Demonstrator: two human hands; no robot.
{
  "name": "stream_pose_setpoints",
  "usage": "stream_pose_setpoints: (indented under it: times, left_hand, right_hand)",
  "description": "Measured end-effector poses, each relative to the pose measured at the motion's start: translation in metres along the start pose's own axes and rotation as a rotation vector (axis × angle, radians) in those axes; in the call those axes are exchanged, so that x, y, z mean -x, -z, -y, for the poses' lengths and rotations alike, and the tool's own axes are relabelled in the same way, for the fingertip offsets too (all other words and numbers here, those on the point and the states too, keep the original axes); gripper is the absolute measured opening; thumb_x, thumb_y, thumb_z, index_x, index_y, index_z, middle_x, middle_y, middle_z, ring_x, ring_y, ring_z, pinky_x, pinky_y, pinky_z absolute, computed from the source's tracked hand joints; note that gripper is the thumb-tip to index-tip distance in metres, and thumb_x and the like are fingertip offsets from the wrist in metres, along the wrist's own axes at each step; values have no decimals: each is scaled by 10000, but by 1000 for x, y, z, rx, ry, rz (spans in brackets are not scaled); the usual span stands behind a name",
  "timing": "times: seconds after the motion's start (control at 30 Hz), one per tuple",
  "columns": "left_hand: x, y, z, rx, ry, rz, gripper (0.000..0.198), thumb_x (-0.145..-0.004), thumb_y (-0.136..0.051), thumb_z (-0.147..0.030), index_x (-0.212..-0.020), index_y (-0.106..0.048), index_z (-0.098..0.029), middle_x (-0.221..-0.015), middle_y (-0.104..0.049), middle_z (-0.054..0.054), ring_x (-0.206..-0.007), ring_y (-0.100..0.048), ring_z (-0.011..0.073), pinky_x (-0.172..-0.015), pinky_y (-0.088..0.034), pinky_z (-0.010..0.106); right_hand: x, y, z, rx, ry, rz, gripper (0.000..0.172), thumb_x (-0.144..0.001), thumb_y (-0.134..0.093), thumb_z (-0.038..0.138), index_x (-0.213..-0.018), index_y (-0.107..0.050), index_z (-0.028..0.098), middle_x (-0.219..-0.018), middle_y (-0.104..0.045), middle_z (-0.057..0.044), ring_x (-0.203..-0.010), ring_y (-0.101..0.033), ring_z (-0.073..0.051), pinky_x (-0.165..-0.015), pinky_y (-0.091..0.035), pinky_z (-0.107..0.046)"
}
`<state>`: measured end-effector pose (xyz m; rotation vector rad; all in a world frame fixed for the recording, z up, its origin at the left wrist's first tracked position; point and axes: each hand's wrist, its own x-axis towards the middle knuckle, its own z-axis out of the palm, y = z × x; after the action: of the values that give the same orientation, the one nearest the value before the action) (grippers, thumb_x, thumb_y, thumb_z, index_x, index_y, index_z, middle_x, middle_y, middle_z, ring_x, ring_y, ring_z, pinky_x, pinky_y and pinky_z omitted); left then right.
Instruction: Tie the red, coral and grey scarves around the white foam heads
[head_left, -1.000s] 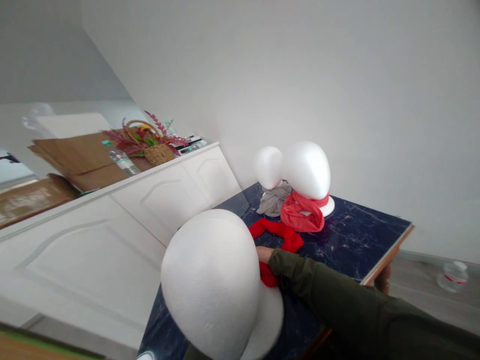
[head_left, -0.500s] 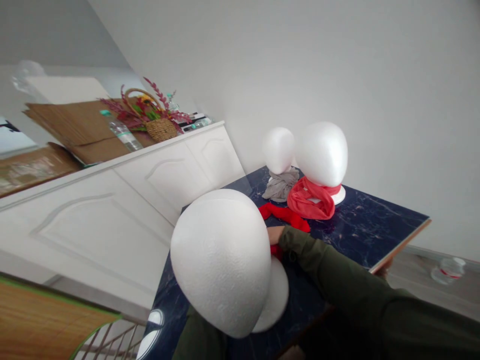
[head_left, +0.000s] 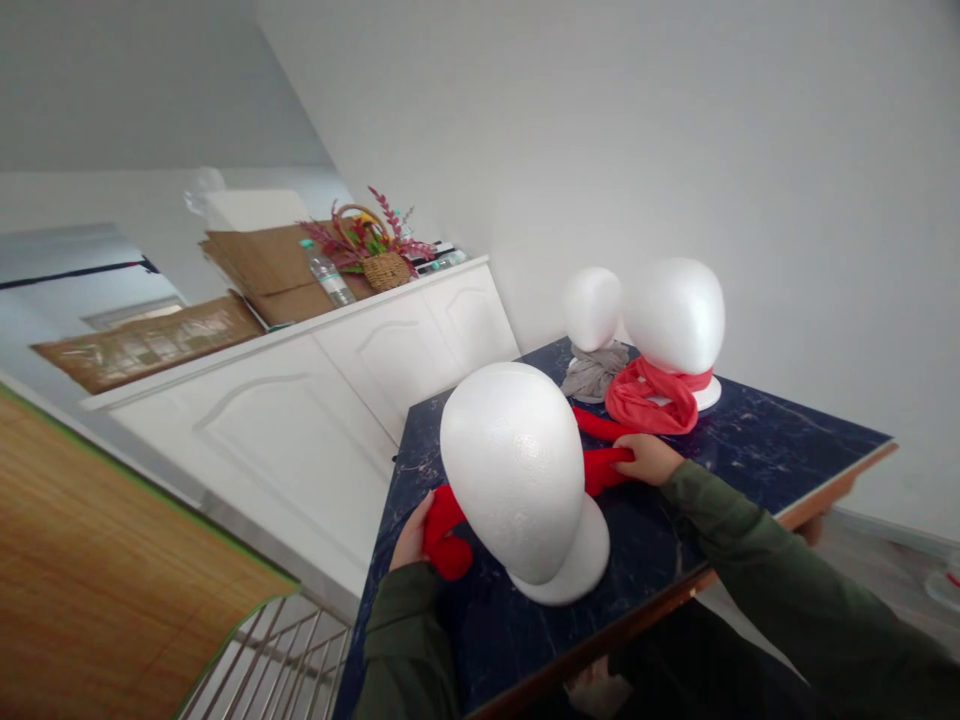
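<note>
A white foam head [head_left: 514, 470] on a round base stands near the table's front. A red scarf [head_left: 606, 470] passes behind it and shows on both sides. My left hand [head_left: 411, 535] grips the scarf at the head's left, where an end hangs curled. On the right, my right hand [head_left: 649, 459] pinches the scarf's other part. Farther back, a coral scarf [head_left: 651, 396] lies around the base of a second foam head [head_left: 675, 315], and a grey scarf [head_left: 595, 372] around that of a third foam head [head_left: 592, 307].
The dark blue marbled table [head_left: 765, 440] has a wooden edge. Behind at the left, a white cabinet [head_left: 300, 400] bears cardboard [head_left: 270, 265], a plastic bottle [head_left: 328, 275] and a flower basket [head_left: 386, 270]. A metal rack [head_left: 281, 660] and a wooden panel [head_left: 112, 570] are at lower left.
My left hand has come into view at the left with the red scarf in it. My right hand has moved out to the right, drawing the scarf from behind the head. The view has shifted.
</note>
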<state>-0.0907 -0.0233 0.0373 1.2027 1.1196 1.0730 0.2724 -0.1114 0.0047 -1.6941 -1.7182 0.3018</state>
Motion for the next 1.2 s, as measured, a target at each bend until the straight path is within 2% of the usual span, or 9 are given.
stream_pose_setpoints:
  times: [0.17,0.33,0.47,0.63,0.73,0.87,0.97,1.07,1.2]
  left_hand:
    - [2,9,7,-14,-101,196,430,-646,-573,-326,-1028,-522,-133,-878,-642,64,-766,-610,200,-736,-473,338]
    - [0,12,10,-454,-286,-53,316,-682,-522,-379,-870,-610,-140,-883,-645,82,-873,-565,231,-808,-412,344]
    - [8,11,5,-762,-415,-206,323,-771,-382,-385,-809,-614,-163,-881,-635,78,-869,-544,224,-792,-392,323]
    - [15,13,-1,-582,-372,-439,348,-794,-329,-397,-710,-575,-166,-728,-615,75,-723,-552,198,-645,-409,290]
    - [16,11,-2,-233,-276,-370,390,-777,-344,-457,-547,-482,-175,-442,-472,7,-435,-453,134,-453,-366,255]
    - [24,5,-7,202,-146,-98,373,-726,-430,-475,-533,-444,-156,-383,-362,-52,-311,-285,54,-326,-238,192]
    - [38,1,-11,392,-93,133,253,-680,-523,-360,-740,-562,-117,-540,-535,-7,-328,-318,34,-318,-228,172]
    - [51,0,-11,425,-117,270,410,-635,-570,-216,-1040,-515,-179,-869,-617,43,-360,-350,18,-321,-254,160]
    - [51,8,-9,491,-175,191,428,-632,-572,-150,-1050,-516,-224,-1043,-570,38,-388,-336,-12,-328,-267,124]
  right_hand:
    - [54,25,-9,334,-42,-233,271,-617,-516,137,-877,-584,173,-844,-596,-59,-748,-537,-205,-660,-372,-266]
    - [81,60,14,313,-63,-189,140,-662,-459,222,-724,-575,176,-685,-567,-23,-627,-518,-174,-574,-354,-252]
    - [95,79,40,-66,-69,34,187,-697,-478,339,-663,-526,162,-615,-521,-5,-573,-479,-148,-526,-339,-236]
    - [105,84,58,-823,-212,299,280,-670,-589,380,-776,-493,140,-494,-398,47,-425,-347,-80,-408,-255,-186]
    - [110,77,65,-1095,-303,238,263,-648,-605,365,-686,-454,153,-460,-302,72,-384,-272,-58,-383,-244,-183]
    - [123,52,82,-1101,-308,388,251,-658,-582,351,-611,-453,140,-513,-447,10,-443,-413,-92,-430,-335,-203]
    - [132,31,92,-1030,-267,504,207,-659,-583,311,-697,-501,124,-572,-517,-16,-469,-448,-97,-419,-335,-183]
    - [132,20,92,-974,-322,511,221,-667,-568,336,-684,-496,128,-469,-467,15,-352,-354,-66,-320,-224,-159]
    - [120,22,82,-1012,-412,364,268,-665,-559,388,-622,-474,138,-405,-403,36,-320,-280,-44,-314,-160,-155]
